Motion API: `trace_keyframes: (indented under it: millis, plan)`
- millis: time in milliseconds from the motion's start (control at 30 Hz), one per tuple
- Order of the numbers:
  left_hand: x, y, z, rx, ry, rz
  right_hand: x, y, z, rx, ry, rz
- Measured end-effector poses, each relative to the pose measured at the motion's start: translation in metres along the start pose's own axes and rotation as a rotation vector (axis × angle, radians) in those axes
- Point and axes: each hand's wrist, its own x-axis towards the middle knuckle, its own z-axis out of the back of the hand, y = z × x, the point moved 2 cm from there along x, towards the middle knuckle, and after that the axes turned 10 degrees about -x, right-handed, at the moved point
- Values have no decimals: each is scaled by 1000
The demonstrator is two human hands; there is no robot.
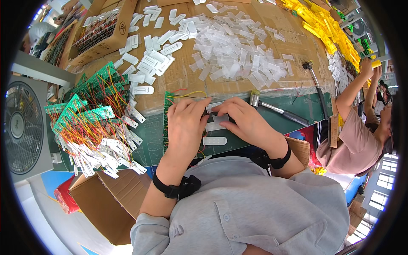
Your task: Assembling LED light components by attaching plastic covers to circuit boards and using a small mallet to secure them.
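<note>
My left hand (187,121) is closed, its fingertips against the left side of a small pale piece; whatever it pinches is mostly hidden. My right hand (246,121) curls in from the other side, thumb and fingers on a translucent plastic piece (217,123). Just below both hands lies a white strip with small holes (215,140). A green circuit board (168,111) with red and yellow wires reaches under my left hand. To the right of my right hand rests a hammer (276,109) with a black grip.
Wired circuit boards with white strips (100,123) are heaped at left, beside a fan (19,127). White covers (155,63) and clear plastic pieces (238,46) spread across the cardboard. A second hammer (316,85) lies right. Beyond yellow parts (316,23), a co-worker (352,140) reaches in.
</note>
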Motion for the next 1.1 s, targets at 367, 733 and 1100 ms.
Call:
trace_keyframes:
  millis: [367, 733, 1100]
  plan:
    - [-1, 3, 0, -23, 9, 36, 17, -5, 0, -66, -121, -105]
    - [1, 0, 3, -50, 21, 57, 17, -11, -10, -142, -126, -46]
    - [0, -1, 1, 11, 46, -23, 13, -6, 3, -279, -205, -92]
